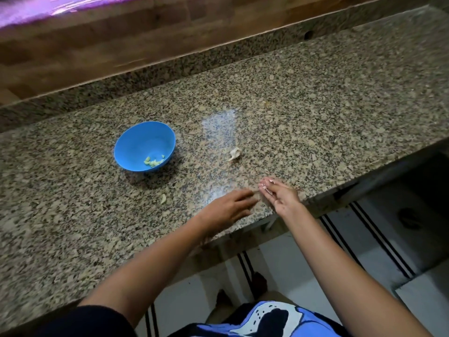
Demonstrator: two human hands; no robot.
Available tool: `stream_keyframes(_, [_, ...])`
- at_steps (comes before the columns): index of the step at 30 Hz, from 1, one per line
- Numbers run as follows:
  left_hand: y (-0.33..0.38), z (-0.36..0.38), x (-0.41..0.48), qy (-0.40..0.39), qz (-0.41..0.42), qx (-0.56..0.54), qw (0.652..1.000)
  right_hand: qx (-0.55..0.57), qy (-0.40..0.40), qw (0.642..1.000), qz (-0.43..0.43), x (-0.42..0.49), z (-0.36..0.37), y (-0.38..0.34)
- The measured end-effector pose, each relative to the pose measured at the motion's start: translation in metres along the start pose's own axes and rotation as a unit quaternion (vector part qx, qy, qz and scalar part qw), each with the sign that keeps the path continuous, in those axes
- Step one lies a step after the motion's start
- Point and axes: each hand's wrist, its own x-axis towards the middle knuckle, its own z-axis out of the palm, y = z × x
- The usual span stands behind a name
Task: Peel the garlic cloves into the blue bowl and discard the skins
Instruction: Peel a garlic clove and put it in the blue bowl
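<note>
- The round blue plastic bowl (136, 139) stood upright on the speckled brown granite countertop (315, 105), well to the left of my hands. A small heap of pale green peeled garlic cloves (153, 161) lay in its bottom, on the side nearer me.
- A crumpled whitish piece of garlic skin (235, 153) lay on the stone to the right of the bowl, apart from it and beyond my fingertips. I could not tell whether a clove was inside it.
- A single pale curved sliver (163, 198) lay nearer me than the bowl, left of my left hand. I could not tell whether it was clove or skin.
- My left hand (228, 209) lay palm down close to the counter's front edge, fingers straight and side by side, pointing right toward the other hand. It held nothing. The bare forearm reached in from the lower left.
- My right hand (279, 194) stood on its edge just at the front of the counter, palm turned left, fingers stretched out and close together, uncurled. It gripped nothing. A few thin pale scraps of skin (267, 188) sat against its fingertips.
- The fingertips of the two hands nearly met; I could not tell whether they touched.
- Behind the counter ran a low granite upstand and above it a brown wooden panel (145, 45).
- Below the counter's edge showed pale floor tiles with dark stripes (379, 261), and at the bottom my blue, white and black garment (303, 323).
</note>
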Motion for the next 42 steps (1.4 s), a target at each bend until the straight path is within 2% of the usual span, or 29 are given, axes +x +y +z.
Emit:
stream_keyframes(3, [-0.018,-0.005,-0.040,0.009,0.049,0.013,0.999,-0.035,-0.020,0.999,0.009,-0.005,0.021,0.012])
stream_keyframes(6, [-0.022,-0.010,-0.078,0.025,0.033,0.016,0.999,-0.054,-0.044,0.997,0.018,-0.008,0.037,0.026])
stream_keyframes(7, [-0.021,-0.010,-0.090,0.048,0.012,-0.005,0.999,-0.053,-0.051,0.997,0.020,-0.008,0.040,0.028])
stream_keyframes(10, [-0.026,-0.009,-0.124,0.116,-0.123,-0.060,0.984,-0.052,-0.054,0.997,0.027,-0.007,0.041,0.033])
stream_keyframes(13, [-0.036,-0.005,-0.138,0.037,-0.188,0.009,0.981,-0.041,-0.055,0.997,0.029,-0.006,0.037,0.032])
stream_keyframes(16, [-0.034,-0.008,-0.125,-0.022,-0.167,0.064,0.984,-0.028,-0.038,0.999,0.021,-0.005,0.030,0.029])
stream_keyframes(24, [-0.028,-0.006,-0.073,-0.059,-0.111,0.069,0.990,0.005,-0.031,0.999,0.011,-0.007,0.016,0.030])
stream_keyframes(29, [-0.021,-0.010,-0.046,-0.068,0.015,0.030,0.997,0.011,-0.026,1.000,0.001,-0.007,0.012,0.033])
stream_keyframes(34, [-0.035,-0.007,-0.098,-0.043,0.063,-0.055,0.996,0.008,-0.033,0.999,0.001,-0.010,0.024,0.041])
stream_keyframes(42, [-0.053,-0.016,-0.174,-0.029,0.049,-0.039,0.998,-0.019,-0.065,0.997,0.024,-0.020,0.045,0.063])
